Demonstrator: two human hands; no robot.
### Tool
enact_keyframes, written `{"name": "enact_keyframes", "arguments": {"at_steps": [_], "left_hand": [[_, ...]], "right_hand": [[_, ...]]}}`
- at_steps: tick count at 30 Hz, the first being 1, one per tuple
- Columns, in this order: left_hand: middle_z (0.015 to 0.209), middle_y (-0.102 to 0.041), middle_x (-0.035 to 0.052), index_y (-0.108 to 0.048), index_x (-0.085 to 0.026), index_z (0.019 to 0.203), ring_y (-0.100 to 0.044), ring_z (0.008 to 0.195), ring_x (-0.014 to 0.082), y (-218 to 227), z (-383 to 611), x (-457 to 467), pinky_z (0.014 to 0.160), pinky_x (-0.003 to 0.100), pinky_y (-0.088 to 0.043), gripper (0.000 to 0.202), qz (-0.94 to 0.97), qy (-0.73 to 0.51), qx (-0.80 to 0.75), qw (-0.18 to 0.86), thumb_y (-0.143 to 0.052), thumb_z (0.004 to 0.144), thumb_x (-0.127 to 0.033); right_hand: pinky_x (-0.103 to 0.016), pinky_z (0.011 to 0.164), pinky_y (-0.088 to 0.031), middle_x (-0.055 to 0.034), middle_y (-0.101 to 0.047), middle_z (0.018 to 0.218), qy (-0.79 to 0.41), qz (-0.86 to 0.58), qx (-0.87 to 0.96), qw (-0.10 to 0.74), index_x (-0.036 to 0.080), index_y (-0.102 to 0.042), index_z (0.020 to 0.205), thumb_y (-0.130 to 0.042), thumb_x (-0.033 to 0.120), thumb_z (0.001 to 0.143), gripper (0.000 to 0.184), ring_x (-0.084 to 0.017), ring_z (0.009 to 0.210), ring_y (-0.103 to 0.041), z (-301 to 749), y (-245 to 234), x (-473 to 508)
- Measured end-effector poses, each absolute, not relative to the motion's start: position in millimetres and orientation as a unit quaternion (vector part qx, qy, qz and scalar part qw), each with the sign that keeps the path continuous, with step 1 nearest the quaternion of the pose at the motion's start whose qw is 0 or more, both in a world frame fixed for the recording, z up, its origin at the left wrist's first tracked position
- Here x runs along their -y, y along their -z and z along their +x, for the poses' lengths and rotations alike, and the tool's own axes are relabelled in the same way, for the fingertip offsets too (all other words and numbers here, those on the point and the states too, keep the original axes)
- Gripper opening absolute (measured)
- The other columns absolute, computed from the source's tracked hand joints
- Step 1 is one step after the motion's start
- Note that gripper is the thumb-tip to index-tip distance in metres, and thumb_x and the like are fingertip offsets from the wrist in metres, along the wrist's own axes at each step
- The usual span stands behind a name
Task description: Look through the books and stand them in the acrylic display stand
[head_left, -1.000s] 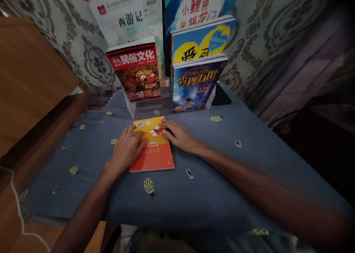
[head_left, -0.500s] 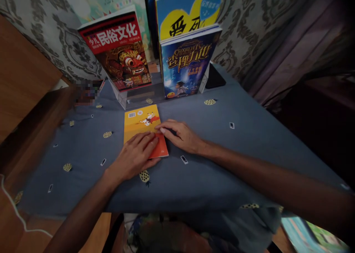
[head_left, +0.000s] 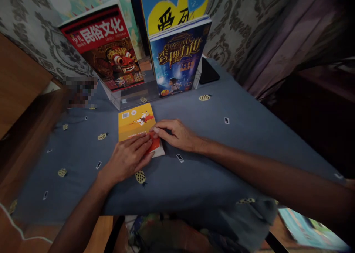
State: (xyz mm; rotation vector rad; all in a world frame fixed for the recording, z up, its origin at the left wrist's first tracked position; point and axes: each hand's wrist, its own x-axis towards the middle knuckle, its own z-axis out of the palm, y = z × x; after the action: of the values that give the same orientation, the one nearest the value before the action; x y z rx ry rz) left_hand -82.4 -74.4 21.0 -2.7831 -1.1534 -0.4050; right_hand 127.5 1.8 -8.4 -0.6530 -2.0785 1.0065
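Observation:
A yellow and orange paperback book (head_left: 133,122) lies on the blue cloth with its back cover, which bears a barcode, facing up. My left hand (head_left: 130,155) rests flat across its lower part, fingers stretched out over the cover. At the book's right edge, my right hand (head_left: 177,134) pinches the cover between thumb and fingertips. White pages show at the lower right corner, where the cover has come up a little. The exact hold of the right fingertips is partly hidden.
Behind the book, a clear acrylic stand (head_left: 133,98) holds a red-topped book (head_left: 111,50) with a mask picture and a dark blue book (head_left: 177,61), with taller ones behind. A black flat object (head_left: 209,71) lies at right. The blue patterned tablecloth (head_left: 202,183) covers the table.
The cover's lower right corner has lifted, baring white pages. My right hand stays at the book's edge and the left still lies on it. The view has shifted slightly.

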Motion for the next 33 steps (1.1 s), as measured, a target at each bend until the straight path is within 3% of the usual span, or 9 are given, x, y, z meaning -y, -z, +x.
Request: {"name": "enact_keyframes", "arguments": {"at_steps": [9, 15, 19, 24, 28, 33], "left_hand": [[0.120, -0.074, 0.0098, -0.068, -0.018, 0.122, -0.069, 0.116, 0.0231, -23.8, -79.8, 73.4, 0.098, 0.041, -0.060, 0.031, -0.912, 0.139, 0.383, 0.054, -0.047, 0.100, -0.025], [0.121, -0.073, 0.0127, -0.069, -0.015, 0.117, -0.071, 0.111, 0.0249, -21.0, -79.0, 75.6, 0.093, 0.040, -0.061, 0.031, -0.907, 0.137, 0.388, 0.086, -0.051, 0.099, -0.033], [0.118, -0.074, 0.0120, -0.068, -0.016, 0.117, -0.070, 0.109, 0.0244, -18.5, -78.5, 75.8, 0.091, 0.039, -0.061, 0.034, -0.906, 0.135, 0.390, 0.096, -0.052, 0.099, -0.040], [0.117, -0.073, 0.0115, -0.066, -0.014, 0.119, -0.068, 0.111, 0.0258, -20.0, -82.7, 76.3, 0.090, 0.040, -0.059, 0.037, -0.906, 0.138, 0.392, 0.077, -0.054, 0.098, -0.042], [0.133, -0.065, 0.0114, -0.060, -0.017, 0.132, -0.060, 0.125, 0.0263, -20.2, -92.9, 72.9, 0.103, 0.045, -0.053, 0.042, -0.902, 0.133, 0.411, 0.007, -0.052, 0.098, -0.042], [0.150, -0.052, 0.0125, -0.050, -0.017, 0.143, -0.047, 0.141, 0.0239, -14.5, -101.3, 52.2, 0.118, 0.047, -0.040, 0.045, -0.893, 0.093, 0.440, -0.015, -0.039, 0.103, -0.034]], "right_hand": [[-0.029, 0.072, -0.049, -0.0026, -0.073, 0.083, -0.374, -0.238, 0.821, 0.360, 0.019, -0.072, 0.088, -0.049, 0.030, 0.098, 0.028, -0.016, 0.075, -0.064, 128.4, 6.9, -2.8], [-0.036, 0.087, -0.050, -0.0038, -0.073, 0.094, -0.353, -0.210, 0.847, 0.336, 0.022, -0.072, 0.107, -0.063, 0.037, 0.093, 0.022, -0.020, 0.090, -0.065, 128.4, 9.8, -6.1], [-0.046, 0.099, -0.046, -0.0084, -0.070, 0.113, -0.305, -0.168, 0.885, 0.308, 0.022, -0.067, 0.121, -0.073, 0.046, 0.085, 0.043, -0.026, 0.110, -0.059, 128.4, 16.3, -9.2], [-0.051, 0.111, -0.040, -0.0125, -0.060, 0.136, -0.282, -0.141, 0.899, 0.303, 0.023, -0.055, 0.139, -0.073, 0.053, 0.084, 0.065, -0.029, 0.129, -0.052, 128.8, 27.9, -11.3], [-0.056, 0.119, -0.029, -0.0160, -0.043, 0.156, -0.271, -0.176, 0.906, 0.273, 0.022, -0.039, 0.153, -0.066, 0.067, 0.083, 0.088, -0.032, 0.147, -0.034, 129.1, 32.0, -12.2], [-0.057, 0.124, -0.019, -0.0194, -0.021, 0.166, -0.280, -0.220, 0.912, 0.205, 0.016, -0.016, 0.161, -0.057, 0.079, 0.081, 0.110, -0.034, 0.154, -0.018, 130.0, 27.0, -10.9]]}}
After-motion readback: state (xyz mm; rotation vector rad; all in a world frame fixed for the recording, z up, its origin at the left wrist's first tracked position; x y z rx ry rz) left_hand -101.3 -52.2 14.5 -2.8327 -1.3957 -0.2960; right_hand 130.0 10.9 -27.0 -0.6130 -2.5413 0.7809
